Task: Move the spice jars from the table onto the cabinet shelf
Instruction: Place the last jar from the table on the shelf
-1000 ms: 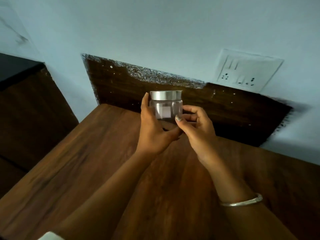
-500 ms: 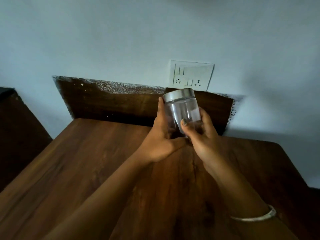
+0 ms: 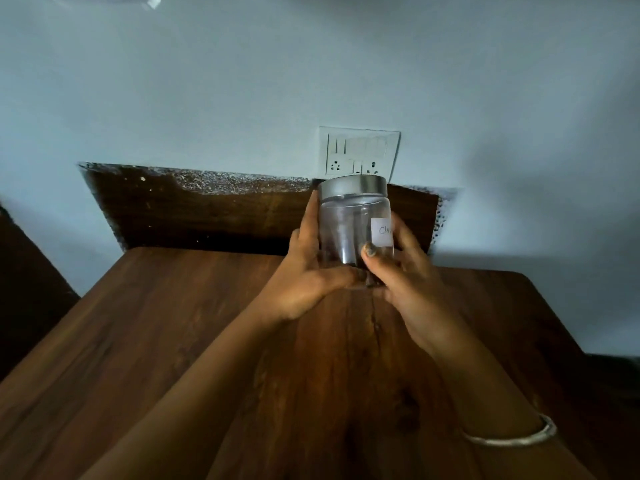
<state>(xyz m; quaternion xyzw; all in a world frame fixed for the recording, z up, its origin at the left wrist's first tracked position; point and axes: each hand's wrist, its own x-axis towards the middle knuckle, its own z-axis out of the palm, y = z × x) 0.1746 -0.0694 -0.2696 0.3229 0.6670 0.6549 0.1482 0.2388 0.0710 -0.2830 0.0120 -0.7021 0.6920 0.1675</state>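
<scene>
1. Silver-lidded spice jar (image 3: 353, 233) rides upright, lid up, above the wooden table (image 3: 173, 323), right between both hands
2. Left hand (image 3: 304, 275) wraps its side, right hand (image 3: 405, 275) grips the labelled side
3. No cabinet shelf in view

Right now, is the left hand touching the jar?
Touching. The head view shows the left hand pressed to the jar, fingers up its side, thumb across its base.

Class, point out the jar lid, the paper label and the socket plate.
jar lid (image 3: 352, 187), head view, on its metal side band.
paper label (image 3: 382, 232), head view, on the white paper.
socket plate (image 3: 360, 151), head view, at the plate's middle.
</scene>
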